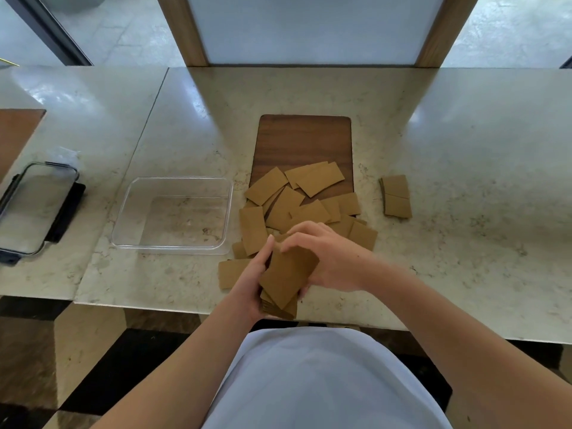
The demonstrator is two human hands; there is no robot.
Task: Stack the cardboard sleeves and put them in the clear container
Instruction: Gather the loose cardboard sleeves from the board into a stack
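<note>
A small stack of brown cardboard sleeves (286, 278) is held over the counter's front edge. My left hand (252, 283) grips the stack from the left side and underneath. My right hand (328, 258) closes on its top and right side. Several loose sleeves (297, 209) lie scattered just beyond my hands, partly on a wooden board (305, 140). A separate small pile of sleeves (397, 196) lies to the right. The clear container (173, 215) stands empty to the left of the loose sleeves.
A clear lid with dark clips (34, 209) lies at the far left of the marble counter (464, 181). A brown wooden surface (15, 134) shows at the left edge. A wood-framed panel (309, 29) rises behind the counter.
</note>
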